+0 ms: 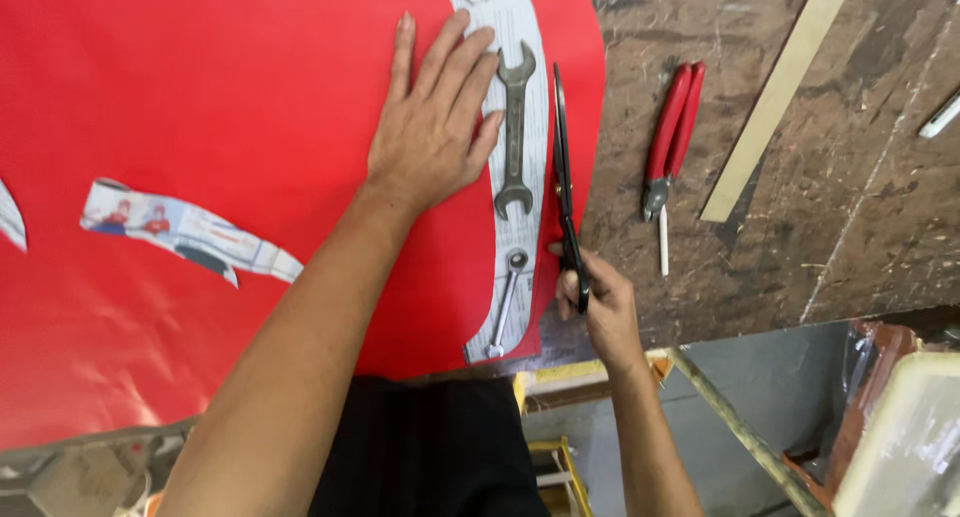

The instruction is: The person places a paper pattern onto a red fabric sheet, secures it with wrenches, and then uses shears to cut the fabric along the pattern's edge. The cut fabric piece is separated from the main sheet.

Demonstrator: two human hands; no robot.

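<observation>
— Where are the scissors (565, 182)?
— At three o'clock of the big spanner (514, 132), blades lying along the edge of the newspaper pattern (520, 37) on the red sheet (200, 127). The right hand (598, 302) is clamped on their handles at six o'clock of the blades.
— And the left hand (430, 127)?
— Flat, fingers spread, pressing sheet and pattern at nine o'clock of the spanner. A small spanner (505, 302) lies at six o'clock.
— Farther out?
— Red-handled pliers (672, 137) and a wooden strip (775, 97) at three o'clock, on the worn table (850, 197).
</observation>
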